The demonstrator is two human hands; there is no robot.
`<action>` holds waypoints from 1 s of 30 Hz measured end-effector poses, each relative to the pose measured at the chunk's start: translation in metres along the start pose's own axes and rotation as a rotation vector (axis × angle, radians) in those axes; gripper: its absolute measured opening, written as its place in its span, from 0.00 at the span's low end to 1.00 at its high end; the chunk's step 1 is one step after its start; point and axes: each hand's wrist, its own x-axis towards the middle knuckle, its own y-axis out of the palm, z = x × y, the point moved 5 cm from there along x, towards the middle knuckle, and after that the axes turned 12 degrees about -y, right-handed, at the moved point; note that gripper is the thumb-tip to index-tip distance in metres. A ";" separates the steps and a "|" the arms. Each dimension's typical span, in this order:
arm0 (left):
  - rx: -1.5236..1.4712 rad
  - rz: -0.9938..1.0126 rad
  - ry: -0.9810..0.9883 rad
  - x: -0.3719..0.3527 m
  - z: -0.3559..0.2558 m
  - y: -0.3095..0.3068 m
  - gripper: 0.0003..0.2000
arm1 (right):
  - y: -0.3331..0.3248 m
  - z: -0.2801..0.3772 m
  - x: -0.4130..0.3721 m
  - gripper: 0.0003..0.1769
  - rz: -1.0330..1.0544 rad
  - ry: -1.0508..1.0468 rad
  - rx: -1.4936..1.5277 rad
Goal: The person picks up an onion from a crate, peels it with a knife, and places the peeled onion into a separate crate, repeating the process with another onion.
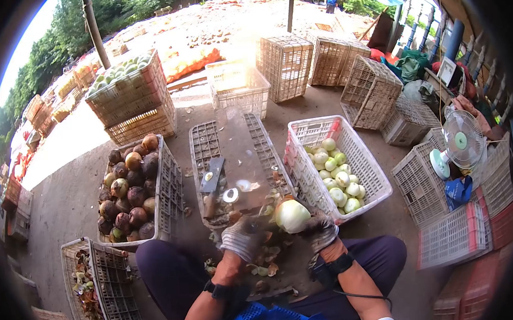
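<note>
A mostly peeled onion (293,216), pale and round with a bit of brown skin at its top, is gripped by my right hand (321,231) in a dirty striped glove. To its left, my gloved left hand (241,239) is apart from the onion, its fingers dark and smeared by motion. In front of both hands is a dirty board (238,143) laid over an upturned crate (201,140). On it lie a knife with a wide dark blade (212,174) and a white ring-shaped piece (230,195). Onion peels (266,257) are scattered below my hands.
Unpeeled onions (135,194) fill a crate at left; peeled onions (337,176) lie in a white crate (377,172) at right. A scrap crate (104,281) stands lower left. Stacked crates (286,64) stand behind, and a fan (461,139) sits on crates at right.
</note>
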 end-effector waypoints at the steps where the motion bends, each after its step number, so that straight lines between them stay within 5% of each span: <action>1: 0.080 0.039 -0.011 -0.006 -0.008 0.000 0.12 | 0.000 -0.002 0.001 0.35 -0.095 0.096 0.230; 3: 0.244 0.121 -0.029 -0.011 -0.017 0.004 0.12 | 0.001 0.002 0.007 0.41 -0.248 0.244 0.661; 5: 0.348 0.001 0.180 -0.015 -0.025 0.003 0.11 | 0.004 0.034 0.022 0.50 -0.370 0.342 1.066; 15: 0.505 -0.049 0.358 -0.023 -0.032 -0.005 0.08 | -0.018 0.067 0.041 0.61 -0.275 0.287 0.329; 30: 0.552 0.061 0.342 -0.023 -0.032 -0.013 0.08 | -0.026 0.066 0.040 0.54 -0.270 0.234 0.201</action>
